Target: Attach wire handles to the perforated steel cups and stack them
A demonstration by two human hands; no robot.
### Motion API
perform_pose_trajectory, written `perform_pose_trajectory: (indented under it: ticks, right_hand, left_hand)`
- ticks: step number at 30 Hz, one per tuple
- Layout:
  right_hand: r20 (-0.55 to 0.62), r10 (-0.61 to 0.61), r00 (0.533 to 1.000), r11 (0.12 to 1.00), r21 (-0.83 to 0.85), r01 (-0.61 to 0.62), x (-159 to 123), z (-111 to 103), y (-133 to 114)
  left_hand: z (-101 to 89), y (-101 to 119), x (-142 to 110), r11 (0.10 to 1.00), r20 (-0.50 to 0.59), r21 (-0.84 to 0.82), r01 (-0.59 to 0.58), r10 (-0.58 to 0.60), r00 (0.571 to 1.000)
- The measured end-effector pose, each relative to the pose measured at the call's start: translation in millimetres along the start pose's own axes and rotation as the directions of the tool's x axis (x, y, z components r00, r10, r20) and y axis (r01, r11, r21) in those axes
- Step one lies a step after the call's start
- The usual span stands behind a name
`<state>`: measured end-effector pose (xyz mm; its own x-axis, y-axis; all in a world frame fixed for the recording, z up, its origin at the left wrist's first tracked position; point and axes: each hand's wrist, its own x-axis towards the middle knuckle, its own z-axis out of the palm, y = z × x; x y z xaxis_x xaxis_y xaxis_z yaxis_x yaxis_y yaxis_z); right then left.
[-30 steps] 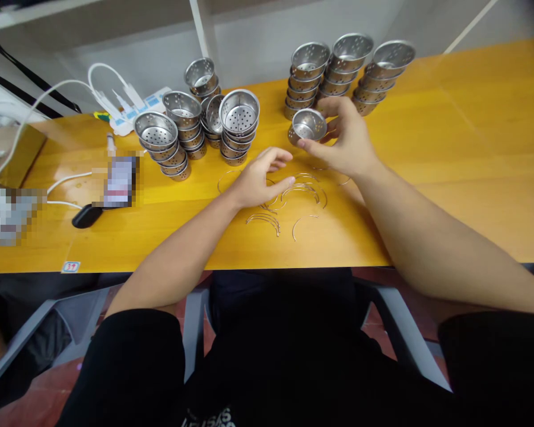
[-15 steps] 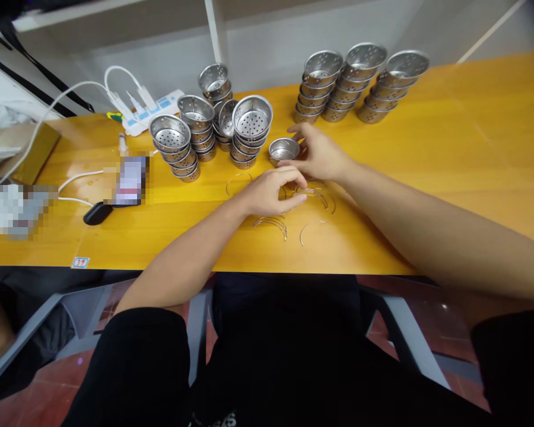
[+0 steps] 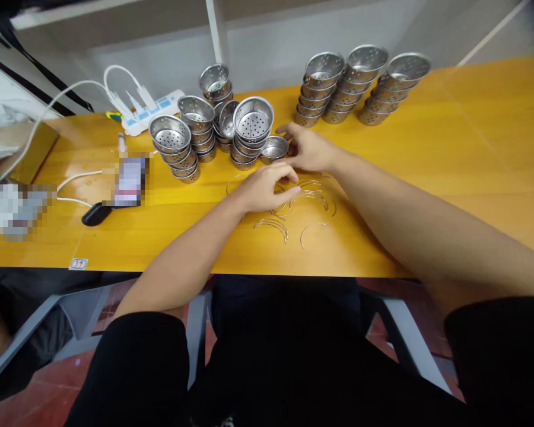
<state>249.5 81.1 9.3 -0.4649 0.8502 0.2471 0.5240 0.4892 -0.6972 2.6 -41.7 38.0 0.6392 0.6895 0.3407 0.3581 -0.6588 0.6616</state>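
Observation:
A low metal strainer cup stands on the table beside the stacked ones. My right hand is curved around its right side, thumb at the front and fingers behind, touching it. Just nearer to me, my left hand hovers over the loose curved wires with thumb and index finger apart and nothing seen between them. Its other fingers are hidden. More bent wires lie in front, and a single wire arc lies to their right. A stack of perforated cups rises left of the single cup.
More perforated cup stacks stand at left and back right. A white power strip with cables, a phone and a black plug-like object occupy the left. The table's front edge runs near my body.
The single cup has slid left, close to the stack, with my right hand moving along. My left hand has shifted slightly left, uncovering more of the wires.

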Motion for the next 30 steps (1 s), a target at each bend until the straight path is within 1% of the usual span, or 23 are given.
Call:
perform_pose_trajectory:
  ticks: [2,5,10,16,21,25,30]
  right_hand:
    - [-0.006,-0.013,1.000,1.000,0.012,0.013,-3,2,5]
    - [-0.034,-0.030,0.999,0.999,0.040,0.031,-6,4,11]
    - [-0.097,-0.035,0.995,0.999,0.037,0.038,-12,7,11]
    - [-0.138,-0.042,0.990,0.997,0.053,0.050,-14,9,19]
    - [-0.117,-0.046,0.992,0.996,0.069,0.055,-13,8,24]
    - [-0.121,-0.065,0.990,0.995,0.072,0.074,-14,8,23]
    - [-0.124,-0.059,0.991,0.996,0.058,0.067,-15,10,23]
  left_hand:
    - [-4.5,-4,0,0.999,-0.033,0.033,0.034,-0.033,0.999]
    - [-8.2,-8,1,0.996,-0.047,0.070,0.061,-0.058,0.997]
    - [-6.6,-8,3,0.983,-0.042,0.128,0.135,-0.130,0.991]
    - [-4.6,-6,3,0.957,-0.092,0.200,0.212,-0.197,0.976]
    - [-5.9,10,2,0.909,-0.092,0.234,0.345,-0.332,0.939]
    - [-8.2,26,3,0.850,-0.124,0.274,0.450,-0.433,0.893]
    - [-14.4,39,6,0.775,-0.163,0.331,0.539,-0.516,0.841]
